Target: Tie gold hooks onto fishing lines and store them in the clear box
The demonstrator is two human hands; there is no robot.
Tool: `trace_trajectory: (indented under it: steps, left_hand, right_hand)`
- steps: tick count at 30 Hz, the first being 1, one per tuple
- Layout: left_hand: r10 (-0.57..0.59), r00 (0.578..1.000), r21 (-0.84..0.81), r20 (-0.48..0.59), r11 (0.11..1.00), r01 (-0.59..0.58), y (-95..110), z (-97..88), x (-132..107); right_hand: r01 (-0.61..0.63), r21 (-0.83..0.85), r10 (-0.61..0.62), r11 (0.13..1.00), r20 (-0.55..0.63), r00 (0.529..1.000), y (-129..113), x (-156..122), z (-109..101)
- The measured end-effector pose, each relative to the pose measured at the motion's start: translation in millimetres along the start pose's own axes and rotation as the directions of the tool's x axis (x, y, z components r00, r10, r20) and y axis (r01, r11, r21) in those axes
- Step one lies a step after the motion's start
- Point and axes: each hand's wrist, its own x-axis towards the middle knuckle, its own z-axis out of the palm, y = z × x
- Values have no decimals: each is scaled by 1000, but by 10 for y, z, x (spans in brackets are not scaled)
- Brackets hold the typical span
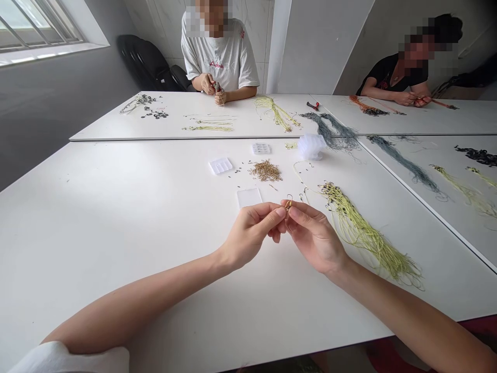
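- White table (116, 207) reached the left edge.
- Centre: left hand (252, 228) and right hand (316, 235) met, both pinching a small hooked piece (289, 203), apparently mid-adjustment; the next move likely needed steady fingertips.
- Right of centre: yellow-green cords (363, 230) lay bundled.

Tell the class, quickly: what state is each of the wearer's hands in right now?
Left hand: closed, thumb and fingers pinching a small hook-like piece.
Right hand: closed, pinching at the same piece; exact contact too small to tell.

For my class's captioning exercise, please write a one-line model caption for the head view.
Left hand and right hand hold a small hooked piece over a white table bearing yellow-green cords.
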Motion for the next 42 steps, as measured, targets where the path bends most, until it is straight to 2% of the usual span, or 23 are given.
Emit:
trace_trajectory:
  steps: [6, 11, 16, 21, 27, 32, 42]
  left_hand:
    - [-8, 1000, 55, 0, 998, 8, 6, -17, -14]
    - [-45, 999, 79, -22, 996, 47, -3, -14, -31]
    - [-42, 999, 17, -8, 999, 43, -23, -16, -21]
    - [-89, 996, -54, 18, 994, 90, -20, -37, -1]
    - [-123, 992, -74, -3, 990, 123, -52, -24, 8]
    - [-85, 996, -108, -33, 991, 81, -75, -9, 13]
    - [-38, 997, -45, -71, 998, 35, -69, -8, 2]
  right_hand:
    - [21, -68, -23, 997, -32, 999, 18, 14, -22]
    - [35, -40, -38, 999, -67, 997, 19, 14, -39]
    - [29, 4, -29, 1000, 8, 1000, -31, 17, -1]
    - [37, -36, -40, 999, -96, 995, -56, 15, -15]
    - [20, -48, -24, 999, -73, 997, -23, 17, -23]
    - [10, -58, -15, 998, -99, 995, -16, 13, -9]
    - [35, -87, -43, 996, -90, 995, -20, 12, -5]
